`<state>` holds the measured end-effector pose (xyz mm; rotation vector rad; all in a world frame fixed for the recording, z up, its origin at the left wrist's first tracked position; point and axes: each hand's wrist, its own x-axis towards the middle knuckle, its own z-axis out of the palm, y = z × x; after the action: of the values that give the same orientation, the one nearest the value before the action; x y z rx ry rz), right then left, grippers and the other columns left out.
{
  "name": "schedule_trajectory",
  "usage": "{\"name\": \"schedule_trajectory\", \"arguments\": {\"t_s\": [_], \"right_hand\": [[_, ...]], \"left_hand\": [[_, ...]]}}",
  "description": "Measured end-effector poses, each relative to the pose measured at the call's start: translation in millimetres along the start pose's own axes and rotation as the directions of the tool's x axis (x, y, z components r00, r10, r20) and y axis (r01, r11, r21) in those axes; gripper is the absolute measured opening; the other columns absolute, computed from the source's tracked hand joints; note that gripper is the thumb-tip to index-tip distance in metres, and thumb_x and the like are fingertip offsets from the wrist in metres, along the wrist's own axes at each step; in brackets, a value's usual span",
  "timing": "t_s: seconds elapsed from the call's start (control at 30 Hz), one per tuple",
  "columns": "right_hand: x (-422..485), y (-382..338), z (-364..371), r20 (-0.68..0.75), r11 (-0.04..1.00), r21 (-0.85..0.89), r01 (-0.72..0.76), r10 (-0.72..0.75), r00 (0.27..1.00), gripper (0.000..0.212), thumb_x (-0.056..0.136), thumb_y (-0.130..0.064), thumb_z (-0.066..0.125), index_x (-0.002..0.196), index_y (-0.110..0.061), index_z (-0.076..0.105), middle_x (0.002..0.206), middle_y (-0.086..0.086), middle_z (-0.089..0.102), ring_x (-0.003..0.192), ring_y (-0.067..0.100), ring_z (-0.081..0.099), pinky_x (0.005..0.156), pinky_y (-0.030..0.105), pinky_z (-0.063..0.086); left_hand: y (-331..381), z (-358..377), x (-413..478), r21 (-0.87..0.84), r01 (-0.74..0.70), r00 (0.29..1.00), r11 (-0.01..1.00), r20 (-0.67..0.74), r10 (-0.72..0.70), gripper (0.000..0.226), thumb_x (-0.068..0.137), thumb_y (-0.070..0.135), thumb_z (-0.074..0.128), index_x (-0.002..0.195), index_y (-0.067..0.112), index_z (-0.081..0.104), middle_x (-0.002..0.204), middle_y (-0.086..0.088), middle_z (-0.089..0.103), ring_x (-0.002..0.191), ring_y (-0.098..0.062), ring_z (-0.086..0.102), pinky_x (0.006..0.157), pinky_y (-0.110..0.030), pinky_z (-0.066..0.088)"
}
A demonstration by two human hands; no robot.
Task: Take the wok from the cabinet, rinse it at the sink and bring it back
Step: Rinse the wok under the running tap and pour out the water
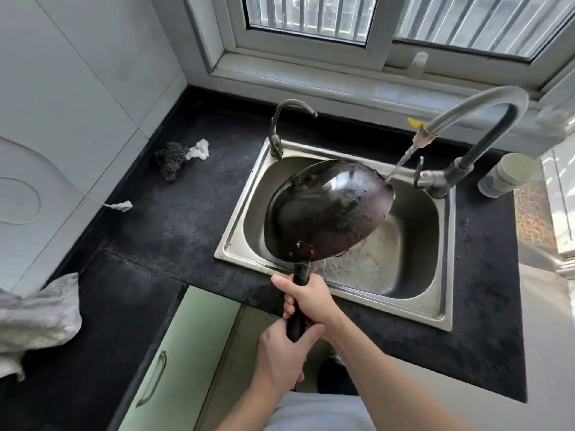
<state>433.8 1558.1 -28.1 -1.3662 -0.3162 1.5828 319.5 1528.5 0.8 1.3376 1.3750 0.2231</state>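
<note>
Clasping the wok (329,209) by its handle (301,272), the right grip (306,298) and left grip (283,356) are holding it over the sink (417,269). Water (401,164) is hitting it.

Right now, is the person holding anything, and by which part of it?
The wok, by its black handle: the right hand grips the handle's upper part, the left hand its end.

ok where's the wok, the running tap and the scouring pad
wok (329,206), head view, middle of its dark bowl
running tap (479,102), head view, curved grey neck
scouring pad (170,160), head view, centre of the dark mesh
</note>
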Motion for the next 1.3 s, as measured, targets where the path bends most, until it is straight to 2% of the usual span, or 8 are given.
{"name": "schedule_trajectory", "arguments": {"t_s": [0.07, 0.13, 0.23, 0.3, 0.43, 0.7, 0.93, 1.3], "right_hand": [[0, 1, -3, 0.018, 1.000, 0.026, 0.003, -0.004, 1.000, 0.038, 0.091, -0.018, 0.074, 0.069, -0.014, 0.043, 0.051, 0.006, 0.042, 0.041, 0.018, 0.044, 0.048, 0.030, 0.048], [0, 2, -9, 0.039, 0.999, 0.048, 0.007, -0.009, 0.999, 0.037, 0.092, -0.019, 0.072, 0.071, -0.013, 0.043, 0.051, 0.006, 0.041, 0.041, 0.018, 0.044, 0.048, 0.031, 0.048], [-1, 5, -18, 0.074, 0.994, 0.109, -0.022, 0.014, 0.997, 0.036, 0.093, -0.021, 0.070, 0.072, -0.014, 0.042, 0.051, 0.004, 0.039, 0.041, 0.015, 0.043, 0.048, 0.030, 0.047], [-2, 6, -22, 0.095, 0.990, 0.136, -0.039, 0.027, 0.995, 0.035, 0.094, -0.022, 0.069, 0.071, -0.015, 0.043, 0.052, 0.003, 0.039, 0.042, 0.013, 0.043, 0.049, 0.030, 0.047], [-4, 4, -25, 0.057, 0.990, 0.131, -0.054, 0.046, 0.997, 0.037, 0.094, -0.026, 0.069, 0.068, -0.015, 0.046, 0.052, 0.003, 0.041, 0.043, 0.014, 0.044, 0.049, 0.029, 0.048], [-3, 0, -28, -0.186, 0.981, 0.120, -0.155, 0.176, 0.967, 0.040, 0.086, -0.035, 0.079, 0.063, -0.010, 0.057, 0.054, 0.006, 0.057, 0.043, 0.017, 0.051, 0.049, 0.028, 0.049], [-2, -1, -49, -0.215, 0.976, 0.193, -0.099, 0.141, 0.966, 0.050, 0.084, -0.036, 0.080, 0.059, -0.016, 0.042, 0.045, 0.003, 0.038, 0.039, 0.016, 0.035, 0.045, 0.027, 0.038], [-9, 8, -84, -0.175, 0.978, 0.191, -0.082, 0.116, 0.978, 0.047, 0.086, -0.033, 0.078, 0.062, -0.016, 0.042, 0.047, 0.005, 0.038, 0.038, 0.016, 0.035, 0.044, 0.027, 0.041]], "left_hand": [[0, 1, 0, -0.006, 0.017, 1.000, 1.000, 0.013, -0.017, 0.037, 0.079, 0.042, 0.074, 0.071, 0.009, 0.059, 0.046, -0.003, 0.057, 0.031, -0.019, 0.051, 0.037, -0.025, 0.039], [2, 3, 1, -0.158, 0.110, 0.989, 0.981, 0.115, -0.092, 0.036, 0.084, 0.035, 0.072, 0.074, 0.004, 0.056, 0.047, -0.006, 0.057, 0.031, -0.019, 0.049, 0.036, -0.025, 0.039], [9, 8, 1, -0.478, 0.373, 0.910, 0.795, 0.355, -0.214, 0.026, 0.092, 0.025, 0.063, 0.083, 0.004, 0.051, 0.057, -0.005, 0.054, 0.028, -0.010, 0.036, 0.031, -0.016, 0.025], [9, 12, 2, -0.534, 0.429, 0.886, 0.729, 0.405, -0.225, 0.028, 0.094, 0.028, 0.061, 0.082, 0.007, 0.046, 0.055, -0.003, 0.044, 0.028, -0.007, 0.029, 0.031, -0.012, 0.019], [6, 20, 5, -0.465, 0.382, 0.912, 0.799, 0.328, -0.245, 0.036, 0.093, 0.034, 0.061, 0.077, 0.008, 0.043, 0.051, -0.002, 0.039, 0.029, -0.010, 0.027, 0.034, -0.013, 0.019], [1, 33, 10, -0.225, 0.264, 0.953, 0.938, 0.209, -0.218, 0.035, 0.097, 0.034, 0.054, 0.083, 0.003, 0.051, 0.052, -0.007, 0.044, 0.032, -0.018, 0.035, 0.036, -0.023, 0.028], [10, 52, 14, -0.199, 0.253, 0.947, 0.947, 0.251, -0.200, 0.030, 0.100, 0.031, 0.050, 0.088, 0.003, 0.051, 0.052, -0.006, 0.045, 0.032, -0.017, 0.034, 0.036, -0.023, 0.028], [13, 82, 12, -0.155, 0.218, 0.952, 0.964, 0.253, -0.175, 0.031, 0.100, 0.026, 0.051, 0.081, 0.002, 0.050, 0.048, -0.007, 0.046, 0.028, -0.017, 0.037, 0.032, -0.022, 0.033]]}}
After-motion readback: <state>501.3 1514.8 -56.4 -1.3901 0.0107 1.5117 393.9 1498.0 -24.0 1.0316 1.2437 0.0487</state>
